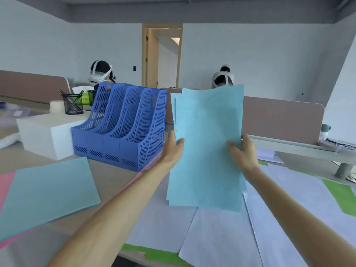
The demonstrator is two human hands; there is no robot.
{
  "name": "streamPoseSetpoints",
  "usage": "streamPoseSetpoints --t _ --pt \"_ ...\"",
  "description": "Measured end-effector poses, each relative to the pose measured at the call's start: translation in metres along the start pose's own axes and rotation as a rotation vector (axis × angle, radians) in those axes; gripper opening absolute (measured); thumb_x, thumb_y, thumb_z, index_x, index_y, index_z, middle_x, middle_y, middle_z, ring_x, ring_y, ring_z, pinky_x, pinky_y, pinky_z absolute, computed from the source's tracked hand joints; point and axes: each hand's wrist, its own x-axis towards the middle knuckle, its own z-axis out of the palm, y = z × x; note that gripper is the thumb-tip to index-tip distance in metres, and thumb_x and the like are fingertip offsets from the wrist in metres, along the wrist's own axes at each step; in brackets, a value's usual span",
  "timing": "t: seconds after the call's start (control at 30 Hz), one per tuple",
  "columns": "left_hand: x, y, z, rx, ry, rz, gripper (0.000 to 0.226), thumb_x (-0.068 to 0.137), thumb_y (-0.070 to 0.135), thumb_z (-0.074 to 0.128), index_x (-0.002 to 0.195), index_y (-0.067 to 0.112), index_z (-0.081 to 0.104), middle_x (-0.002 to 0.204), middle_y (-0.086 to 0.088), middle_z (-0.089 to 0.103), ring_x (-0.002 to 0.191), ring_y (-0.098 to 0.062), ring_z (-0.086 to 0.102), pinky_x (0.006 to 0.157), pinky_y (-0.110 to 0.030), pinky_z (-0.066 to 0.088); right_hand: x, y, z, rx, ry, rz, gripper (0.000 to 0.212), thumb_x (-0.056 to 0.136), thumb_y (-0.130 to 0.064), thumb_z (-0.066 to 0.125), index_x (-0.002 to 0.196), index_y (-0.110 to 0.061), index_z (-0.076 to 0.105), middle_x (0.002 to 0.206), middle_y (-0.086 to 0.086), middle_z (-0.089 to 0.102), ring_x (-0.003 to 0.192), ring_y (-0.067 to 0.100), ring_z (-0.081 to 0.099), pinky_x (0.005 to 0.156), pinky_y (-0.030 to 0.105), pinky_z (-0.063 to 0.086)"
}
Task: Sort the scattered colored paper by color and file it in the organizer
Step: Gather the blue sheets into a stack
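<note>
A stack of light blue sheets (pixel 207 143) stands upright in the air in front of me, its edges uneven. My left hand (pixel 172 149) grips its left edge with the thumb on the front. My right hand (pixel 243 153) grips the right edge the same way. The blue perforated organizer (pixel 123 124), with several slots that look empty, stands on the desk just left of the stack. Another light blue sheet (pixel 50 193) lies flat at the left over pink paper (pixel 4 185). White sheets (pixel 221 237) and green sheets (pixel 342 197) cover the desk below and to the right.
A white box (pixel 46 135) sits left of the organizer, with a black mesh pen cup (pixel 72 104) and a tape roll (pixel 57 106) behind it. Brown desk dividers (pixel 279 120) run across the back. Two people with headsets sit beyond them.
</note>
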Motion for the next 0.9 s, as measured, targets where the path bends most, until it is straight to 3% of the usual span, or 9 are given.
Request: streamPoseSetpoints --t 0.13,0.23,0.33,0.47,0.6,0.7,0.77,0.83,0.9 --pt "-0.001 0.015 -0.043 -0.117 0.063 0.076 0.022 0.098 0.021 0.041 0.115 0.008 0.040 0.097 0.000 0.049 0.086 -0.020 0.046 0.078 -0.035 0.036 -0.016 -0.028 0.032 0.119 0.058 -0.131 0.016 0.093 -0.016 0.055 0.089 -0.005 0.044 0.073 -0.001 0.049 0.065 0.020 0.045 0.056 0.030 0.038" --pt "-0.005 0.012 -0.064 -0.153 -0.018 0.111 0.021 0.098 0.028 0.044 0.118 0.021 0.041 0.117 0.011 0.055 0.108 -0.012 0.052 0.092 -0.032 0.039 -0.028 -0.035 0.049 0.224 0.080 -0.162 0.010 0.092 -0.017 0.058 0.096 -0.012 0.050 0.081 -0.006 0.059 0.070 0.010 0.056 0.062 0.024 0.045" --pt "0.001 -0.002 -0.075 -0.160 -0.050 0.106 0.039 0.092 0.042 0.049 0.128 0.029 0.039 0.129 0.017 0.054 0.122 -0.009 0.050 0.104 -0.037 0.039 -0.034 -0.038 0.060 0.283 0.090 -0.172 0.016 0.090 -0.021 0.063 0.101 -0.021 0.052 0.090 -0.011 0.064 0.075 -0.003 0.061 0.064 0.017 0.047" --pt "0.005 -0.017 -0.076 -0.129 -0.070 0.041 0.064 0.084 0.069 0.043 0.141 0.042 0.029 0.147 0.016 0.041 0.137 -0.009 0.038 0.113 -0.044 0.030 -0.037 -0.029 0.067 0.297 0.083 -0.144 0.024 0.089 -0.022 0.066 0.108 -0.020 0.052 0.094 -0.011 0.065 0.077 -0.004 0.062 0.066 0.021 0.048" --pt "-0.013 -0.022 -0.067 -0.050 -0.128 0.099 0.042 0.100 0.041 0.033 0.142 0.034 0.028 0.146 0.023 0.035 0.136 -0.003 0.034 0.114 -0.031 0.024 -0.040 -0.002 0.072 0.255 -0.004 -0.101 0.023 0.089 -0.012 0.064 0.109 -0.018 0.056 0.097 -0.012 0.067 0.078 -0.008 0.064 0.061 0.014 0.049" --pt "-0.025 -0.038 -0.063 0.076 -0.162 -0.014 0.041 0.103 0.034 0.028 0.144 0.032 0.025 0.140 0.014 0.042 0.131 -0.012 0.041 0.097 -0.025 0.027 -0.040 0.014 0.078 0.142 -0.097 -0.068 0.019 0.090 -0.008 0.060 0.105 -0.020 0.063 0.095 -0.007 0.072 0.084 0.007 0.068 0.067 0.026 0.051" --pt "-0.032 -0.048 -0.067 0.135 -0.157 -0.066 0.042 0.103 0.032 0.027 0.145 0.025 0.028 0.121 0.003 0.055 0.106 -0.012 0.055 0.086 -0.029 0.031 -0.041 0.011 0.086 0.107 -0.143 -0.062 0.018 0.091 -0.009 0.059 0.104 -0.020 0.065 0.093 -0.005 0.072 0.085 0.015 0.068 0.069 0.031 0.051" --pt "-0.037 -0.054 -0.078 0.061 -0.087 -0.058 0.040 0.102 0.028 0.029 0.141 0.022 0.034 0.102 0.011 0.052 0.083 -0.001 0.049 0.084 -0.027 0.032 -0.041 -0.003 0.099 0.103 -0.160 -0.102 0.021 0.091 -0.008 0.058 0.105 -0.022 0.063 0.092 -0.007 0.070 0.085 0.012 0.066 0.070 0.030 0.048" --pt "-0.036 -0.059 -0.101 -0.019 0.042 -0.019 0.038 0.100 0.022 0.037 0.137 0.026 0.042 0.111 0.020 0.053 0.099 0.000 0.050 0.092 -0.024 0.036 -0.044 -0.022 0.119 0.137 -0.190 -0.146 0.021 0.090 -0.007 0.057 0.102 -0.023 0.063 0.090 -0.008 0.069 0.080 0.009 0.064 0.067 0.029 0.048"
